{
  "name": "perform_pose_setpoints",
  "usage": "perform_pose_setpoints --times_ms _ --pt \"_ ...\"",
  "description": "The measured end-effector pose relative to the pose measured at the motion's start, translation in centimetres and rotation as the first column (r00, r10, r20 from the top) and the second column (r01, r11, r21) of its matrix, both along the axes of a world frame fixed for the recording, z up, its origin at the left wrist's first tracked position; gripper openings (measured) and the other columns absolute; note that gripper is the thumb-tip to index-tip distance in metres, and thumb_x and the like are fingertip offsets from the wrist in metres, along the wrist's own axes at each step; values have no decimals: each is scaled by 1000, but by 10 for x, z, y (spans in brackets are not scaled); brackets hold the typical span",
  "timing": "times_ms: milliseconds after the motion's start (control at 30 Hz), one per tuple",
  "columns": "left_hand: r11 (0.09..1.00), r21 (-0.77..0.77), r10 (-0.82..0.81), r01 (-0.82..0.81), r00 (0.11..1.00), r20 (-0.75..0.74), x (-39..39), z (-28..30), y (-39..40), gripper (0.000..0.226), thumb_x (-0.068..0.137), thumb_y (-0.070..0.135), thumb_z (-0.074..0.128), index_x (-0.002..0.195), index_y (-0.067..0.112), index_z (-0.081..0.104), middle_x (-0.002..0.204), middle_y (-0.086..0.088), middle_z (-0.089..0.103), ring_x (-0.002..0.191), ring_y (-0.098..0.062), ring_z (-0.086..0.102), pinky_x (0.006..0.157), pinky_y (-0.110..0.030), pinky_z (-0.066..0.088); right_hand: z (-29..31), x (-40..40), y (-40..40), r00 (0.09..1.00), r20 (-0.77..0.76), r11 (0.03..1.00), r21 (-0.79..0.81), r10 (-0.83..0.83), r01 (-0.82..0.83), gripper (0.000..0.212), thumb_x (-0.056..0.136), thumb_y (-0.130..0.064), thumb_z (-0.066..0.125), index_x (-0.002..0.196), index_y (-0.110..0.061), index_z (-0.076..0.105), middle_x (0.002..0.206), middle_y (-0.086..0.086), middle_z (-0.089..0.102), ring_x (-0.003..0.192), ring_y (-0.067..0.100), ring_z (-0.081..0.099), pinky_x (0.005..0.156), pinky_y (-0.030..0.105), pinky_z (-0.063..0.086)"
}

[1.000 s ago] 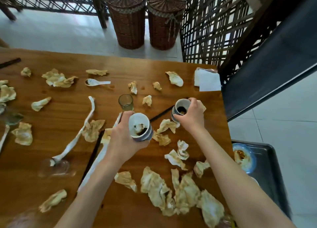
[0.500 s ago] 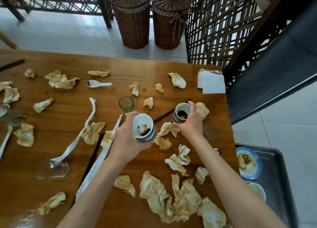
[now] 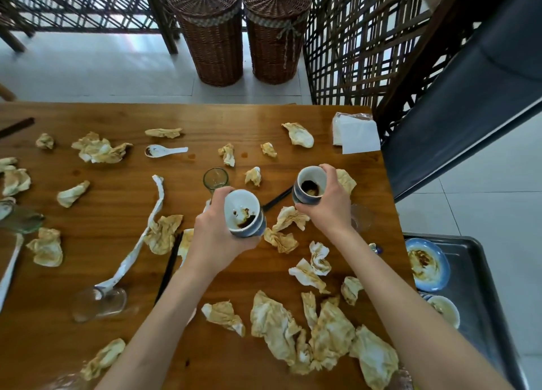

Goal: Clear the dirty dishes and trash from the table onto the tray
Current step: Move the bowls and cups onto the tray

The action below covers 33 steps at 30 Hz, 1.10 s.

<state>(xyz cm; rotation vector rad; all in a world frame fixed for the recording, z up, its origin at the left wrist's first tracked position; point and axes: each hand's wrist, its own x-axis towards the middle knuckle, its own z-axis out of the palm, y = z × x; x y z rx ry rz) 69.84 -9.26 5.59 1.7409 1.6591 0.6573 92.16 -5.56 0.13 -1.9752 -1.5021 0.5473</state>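
Note:
My left hand (image 3: 215, 234) grips a blue-and-white bowl stack (image 3: 243, 213) with dark sauce inside, tilted toward me above the wooden table (image 3: 88, 207). My right hand (image 3: 330, 206) grips a second stained bowl stack (image 3: 309, 185), held off the table near its right side. The dark metal tray (image 3: 481, 275) sits low at the right, holding a dirty blue plate (image 3: 426, 265) and a small white bowl (image 3: 444, 309). Stained crumpled napkins (image 3: 322, 337) litter the table.
A small glass (image 3: 215, 178) stands behind my left hand. A tipped glass (image 3: 98, 301), a white spoon (image 3: 164, 150), black chopsticks (image 3: 168, 268) and clean folded napkins (image 3: 356, 135) lie about. Two wicker baskets (image 3: 211, 34) stand beyond the table. A dark bench (image 3: 469, 102) runs at right.
Both hands have lifted their bowls a little higher and the right one has drifted rightward. The view has shifted so more of the tray shows.

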Motion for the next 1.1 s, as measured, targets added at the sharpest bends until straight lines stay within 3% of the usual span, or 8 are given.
perform_pose_setpoints --times_ms 267,367,467,633,767,1100 --pt "996 45 -81 82 997 -21 5 12 -6 89 50 28 90 117 41 32 105 4 53 99 -22 51 78 -39 52 48 12 -34 1000 -4 997 79 14 -14 84 61 -33 85 128 -28 34 118 -4 55 106 14 53 81 23 44" --pt "990 68 -120 122 992 -25 15 15 -16 89 49 31 90 118 37 34 102 7 53 93 -16 51 72 -26 48 60 25 -55 1000 7 996 85 18 -18 84 61 -34 85 128 -26 36 119 -3 55 106 15 54 82 22 44" --pt "987 74 -138 140 990 -34 32 19 -30 88 46 32 90 115 37 36 96 11 53 87 -11 50 61 -8 34 69 43 -77 1000 6 996 81 24 -24 86 59 -35 85 129 -27 35 118 -5 54 106 14 52 87 28 47" --pt "982 69 -180 178 983 23 72 21 -63 85 49 36 89 114 40 34 101 7 56 90 -16 55 66 -19 38 73 82 -122 1000 5 988 154 -2 1 82 59 -43 83 124 -33 34 107 -19 45 96 5 48 81 23 46" --pt "980 61 -191 189 981 22 117 20 -107 85 51 35 88 118 38 34 105 5 54 94 -19 52 72 -28 40 74 131 -170 1000 11 987 163 -15 13 83 57 -45 84 122 -35 34 104 -19 47 90 4 49 76 21 43" --pt "990 49 -133 129 988 80 243 5 -206 78 51 31 86 106 45 34 91 19 50 83 -10 50 57 -7 31 64 265 -283 1000 -1 1000 1 -27 27 81 50 -29 86 118 -28 43 94 -11 54 86 14 52 73 23 37"
